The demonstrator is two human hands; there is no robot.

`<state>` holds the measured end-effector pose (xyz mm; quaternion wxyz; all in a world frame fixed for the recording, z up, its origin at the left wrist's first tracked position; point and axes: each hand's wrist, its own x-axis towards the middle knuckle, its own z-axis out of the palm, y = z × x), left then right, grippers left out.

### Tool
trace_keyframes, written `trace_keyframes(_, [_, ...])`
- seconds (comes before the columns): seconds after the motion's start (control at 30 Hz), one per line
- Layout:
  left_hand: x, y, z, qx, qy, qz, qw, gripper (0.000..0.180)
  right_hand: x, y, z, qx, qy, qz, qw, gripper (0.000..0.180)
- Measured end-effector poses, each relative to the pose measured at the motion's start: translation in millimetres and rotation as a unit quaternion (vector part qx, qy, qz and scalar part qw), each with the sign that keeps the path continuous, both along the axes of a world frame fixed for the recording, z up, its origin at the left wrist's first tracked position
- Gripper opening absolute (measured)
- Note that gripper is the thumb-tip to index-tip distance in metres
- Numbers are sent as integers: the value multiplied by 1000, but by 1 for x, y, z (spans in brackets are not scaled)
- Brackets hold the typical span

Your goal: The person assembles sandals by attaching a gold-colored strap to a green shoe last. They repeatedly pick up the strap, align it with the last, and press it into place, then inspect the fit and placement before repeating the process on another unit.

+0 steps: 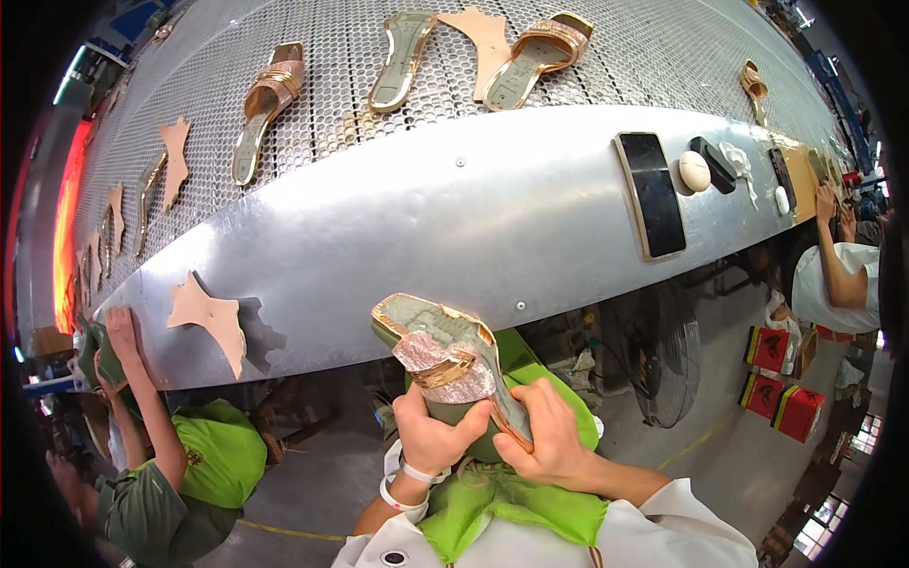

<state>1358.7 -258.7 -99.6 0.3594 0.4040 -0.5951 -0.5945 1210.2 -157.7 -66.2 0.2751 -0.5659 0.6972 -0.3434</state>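
Observation:
An unfinished sandal (437, 350) is held up in front of me, off the near edge of the metal table. It has a grey-green sole bed, gold edging and a pink glittery strap crossed by gold bands. A green foot form seems to fill the strap from below. My left hand (431, 431) is closed around the strap and form, its thumb pressed against the side. My right hand (551, 431) grips the narrow end of the sole, thumb along its edge. The fingers under the sandal are hidden.
Beyond the metal table (379, 227), a mesh conveyor (331, 142) carries sandals (270, 104) and tan cut pieces (175, 161). One tan piece (210, 320) and a phone (653, 194) lie on the table. Co-workers' hands (121, 336) show at both sides; a fan (663, 364) stands below right.

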Motion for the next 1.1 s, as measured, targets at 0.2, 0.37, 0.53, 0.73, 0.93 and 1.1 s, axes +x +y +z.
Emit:
trace_keyframes(0.2, [13, -10, 30, -71, -101, -37, 992, 55, 1, -9, 10, 1, -72, -2, 997, 43])
trace_keyframes(0.37, [14, 12, 30, -175, -119, -173, 962, 60, -22, -57, 27, -46, -169, -67, 982, 34])
trace_keyframes(0.53, [17, -9, 44, -167, -166, -150, 960, 58, -100, -142, 65, -242, -316, -217, 891, 37])
trace_keyframes(0.73, [61, -92, 92, -222, -371, -1, 902, 52, -279, -225, 75, -296, -391, -352, 797, 32])
trace_keyframes(0.93, [62, -122, 101, -274, -432, 101, 853, 46, -267, -283, 26, -393, -10, -339, 854, 38])
trace_keyframes(1.1, [48, -138, 73, -330, -317, 152, 876, 40, -181, -365, 21, -246, 105, -105, 958, 63])
